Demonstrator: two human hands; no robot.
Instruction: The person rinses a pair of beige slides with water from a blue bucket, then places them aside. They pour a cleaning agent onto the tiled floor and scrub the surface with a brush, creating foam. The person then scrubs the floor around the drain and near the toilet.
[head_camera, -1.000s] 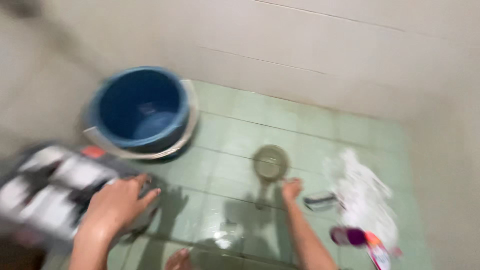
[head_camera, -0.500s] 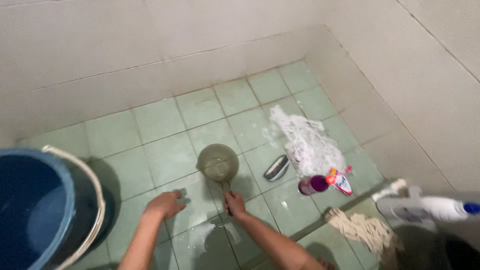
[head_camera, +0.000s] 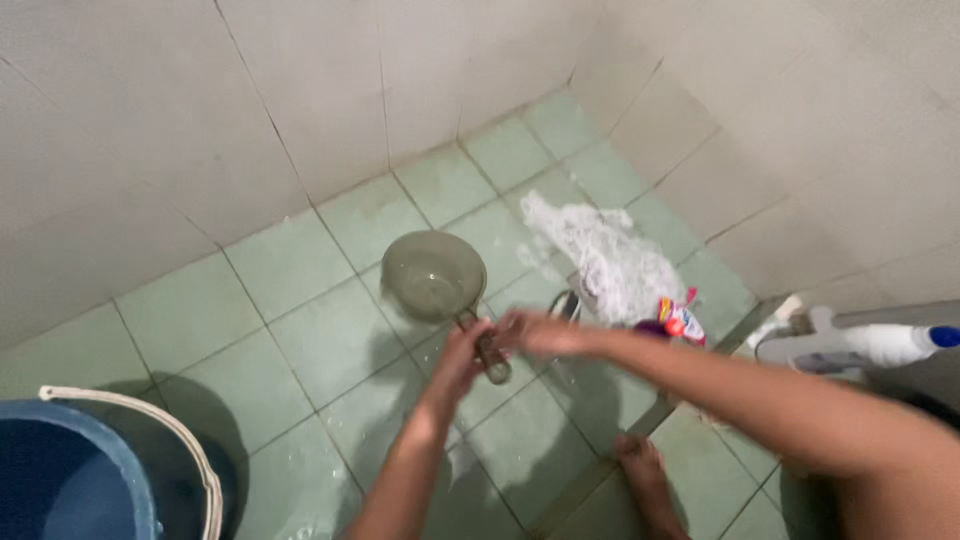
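Green floor tiles (head_camera: 300, 330) carry a translucent grey plastic water dipper (head_camera: 434, 276), bowl just beyond both hands, its handle gripped by the closed left hand (head_camera: 460, 358), while the right hand (head_camera: 540, 333), blurred, grip indeterminate, touches it, white foam (head_camera: 610, 262) beyond.

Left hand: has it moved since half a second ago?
Yes. The left hand has shifted right across the green floor tiles, to the dipper handle beside the right hand.
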